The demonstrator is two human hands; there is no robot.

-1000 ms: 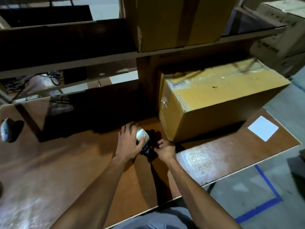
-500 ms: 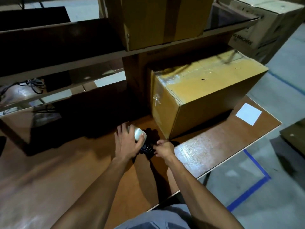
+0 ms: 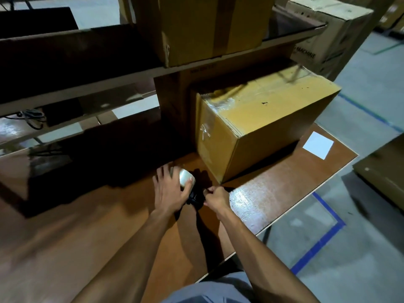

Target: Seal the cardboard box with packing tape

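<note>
A yellow-brown cardboard box (image 3: 266, 125) stands on the brown table (image 3: 72, 232), clear tape shining along its top and left end. In front of its near corner lies a black tape dispenser (image 3: 195, 196) with a clear tape roll (image 3: 184, 176). My left hand (image 3: 171, 191) is wrapped over the roll, thumb on its rim. My right hand (image 3: 216, 197) pinches at the dispenser's front end with closed fingertips; whether it holds the tape end is too small to tell.
A shelf (image 3: 91, 84) runs across the back with a second carton (image 3: 209, 27) on it. A white paper square (image 3: 318, 148) lies at the table's right edge. More cartons (image 3: 328, 33) stand on the floor, which has blue line markings (image 3: 323, 239).
Both hands have stayed on the tape dispenser in the same grip. The camera has swung slightly, so the box and table sit further left in view.
</note>
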